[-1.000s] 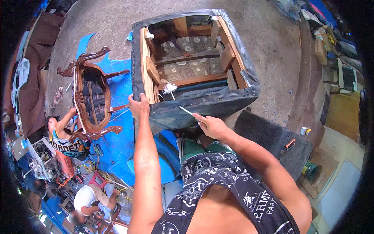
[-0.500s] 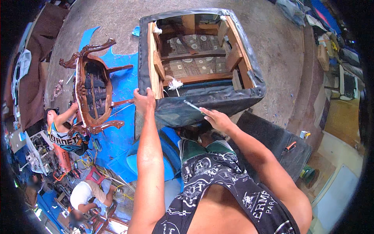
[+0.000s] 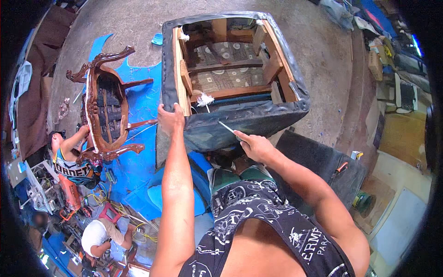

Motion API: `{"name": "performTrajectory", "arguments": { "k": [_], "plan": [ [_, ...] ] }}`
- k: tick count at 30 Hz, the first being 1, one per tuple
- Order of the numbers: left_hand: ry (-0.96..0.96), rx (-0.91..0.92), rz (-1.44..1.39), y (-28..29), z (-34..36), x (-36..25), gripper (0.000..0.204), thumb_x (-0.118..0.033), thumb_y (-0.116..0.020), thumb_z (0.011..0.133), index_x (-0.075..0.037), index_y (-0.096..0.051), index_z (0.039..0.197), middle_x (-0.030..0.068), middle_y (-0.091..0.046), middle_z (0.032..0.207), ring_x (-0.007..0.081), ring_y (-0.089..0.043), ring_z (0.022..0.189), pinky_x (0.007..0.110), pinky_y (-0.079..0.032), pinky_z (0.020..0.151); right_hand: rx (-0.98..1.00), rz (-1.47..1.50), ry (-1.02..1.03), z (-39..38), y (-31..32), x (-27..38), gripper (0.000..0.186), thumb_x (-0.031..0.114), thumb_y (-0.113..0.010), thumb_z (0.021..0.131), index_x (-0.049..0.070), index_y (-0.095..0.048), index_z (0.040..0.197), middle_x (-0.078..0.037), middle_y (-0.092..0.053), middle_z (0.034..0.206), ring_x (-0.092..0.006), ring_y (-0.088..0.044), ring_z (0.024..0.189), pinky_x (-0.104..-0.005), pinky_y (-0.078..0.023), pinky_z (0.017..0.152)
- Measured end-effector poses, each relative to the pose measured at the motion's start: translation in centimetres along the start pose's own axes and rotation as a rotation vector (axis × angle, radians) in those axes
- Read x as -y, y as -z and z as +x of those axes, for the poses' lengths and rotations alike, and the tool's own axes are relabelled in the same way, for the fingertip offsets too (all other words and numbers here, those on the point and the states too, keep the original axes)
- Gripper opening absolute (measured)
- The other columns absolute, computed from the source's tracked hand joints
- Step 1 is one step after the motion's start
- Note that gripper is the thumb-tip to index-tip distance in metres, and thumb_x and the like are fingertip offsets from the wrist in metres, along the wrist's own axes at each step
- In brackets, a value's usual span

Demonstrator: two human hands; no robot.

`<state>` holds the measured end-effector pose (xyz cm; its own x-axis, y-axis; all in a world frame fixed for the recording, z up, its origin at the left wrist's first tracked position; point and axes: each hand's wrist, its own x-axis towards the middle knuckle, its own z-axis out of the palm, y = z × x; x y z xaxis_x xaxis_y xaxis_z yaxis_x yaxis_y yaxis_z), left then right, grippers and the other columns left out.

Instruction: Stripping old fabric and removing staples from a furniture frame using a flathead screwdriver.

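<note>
Close to the body on the right, a dark panel (image 3: 302, 150) has an orange-handled tool (image 3: 342, 167) on it; if a knee or an elbow bumps the panel, the tool could slide off. The right hand (image 3: 256, 147) has its fingers wrapped around a thin pale stick (image 3: 227, 128), with one finger pointing along it. Its tip is over the near side of the big dark frame (image 3: 265, 123), but I cannot tell if it touches the cover. If that hand pushes too hard, or the stick slips, I think the tip could poke a hole in the dark skin or skid away. The left hand (image 3: 171, 119) holds the near left corner of the frame, so a bad skid that way could hurt its fingers. The frame is right in front of the person, with its hollow wooden middle facing up. If the left hand let go, a hard push might make the frame tip or turn. Past that hand, some white fluff (image 3: 204, 99) sticks out inside the near edge; it could snag and pull out if something caught it. Farther off to the left, a carved chair (image 3: 94, 115) lies on its side beside another worker (image 3: 76, 171). Its legs point toward the frame, so a big shove left could make them knock and scratch.
</note>
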<state>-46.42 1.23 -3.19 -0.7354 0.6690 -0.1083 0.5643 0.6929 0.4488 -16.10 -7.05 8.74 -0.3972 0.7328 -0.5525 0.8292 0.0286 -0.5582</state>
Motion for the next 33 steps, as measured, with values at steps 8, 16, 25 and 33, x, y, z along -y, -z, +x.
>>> {"name": "performTrajectory", "arguments": {
  "k": [8, 16, 25, 33],
  "plan": [
    [0.038, 0.046, 0.045, 0.3, 0.0, -0.7, 0.066, -0.047, -0.067, 0.082, -0.01, -0.05, 0.133, 0.0223, -0.058, 0.123, 0.0409, -0.058, 0.115, 0.055, -0.049, 0.092, 0.092, -0.211, 0.061, 1.6, 4.8, 2.1, 0.045, 0.021, -0.051, 0.095, 0.023, -0.055, 0.14, -0.023, -0.071, 0.092, -0.0423, -0.069, 0.085, -0.0537, -0.055, 0.08],
    [-0.027, 0.016, 0.027, 0.1, -0.1, -0.4, 0.067, -0.047, -0.068, 0.081, -0.008, -0.049, 0.132, 0.0233, -0.058, 0.122, 0.0417, -0.058, 0.113, 0.054, -0.048, 0.092, 0.228, -0.343, 0.093, 3.8, 7.6, 2.9, 0.045, 0.024, -0.051, 0.096, 0.022, -0.054, 0.141, -0.027, -0.07, 0.084, -0.0447, -0.069, 0.08, -0.0539, -0.056, 0.075],
    [-0.036, 0.03, 0.07, 0.9, -0.1, -1.2, 0.067, -0.044, -0.07, 0.08, -0.005, -0.049, 0.131, 0.0251, -0.06, 0.118, 0.0439, -0.059, 0.109, 0.054, -0.047, 0.092, 0.044, 0.074, 0.044, 2.0, 0.1, -0.6, 0.05, 0.025, -0.054, 0.099, 0.029, -0.045, 0.148, -0.029, -0.069, 0.092, -0.0477, -0.068, 0.086, -0.0527, -0.056, 0.082],
    [-0.057, -0.016, -0.038, 0.5, -0.1, -0.1, 0.062, -0.042, -0.068, 0.082, -0.008, -0.049, 0.13, 0.0239, -0.061, 0.119, 0.0441, -0.058, 0.11, 0.056, -0.047, 0.09, -0.047, 0.236, -0.018, 1.2, -2.3, 3.1, 0.049, 0.022, -0.055, 0.099, 0.021, -0.045, 0.148, -0.029, -0.067, 0.097, -0.0475, -0.065, 0.091, -0.0511, -0.052, 0.078]
  ]
}}
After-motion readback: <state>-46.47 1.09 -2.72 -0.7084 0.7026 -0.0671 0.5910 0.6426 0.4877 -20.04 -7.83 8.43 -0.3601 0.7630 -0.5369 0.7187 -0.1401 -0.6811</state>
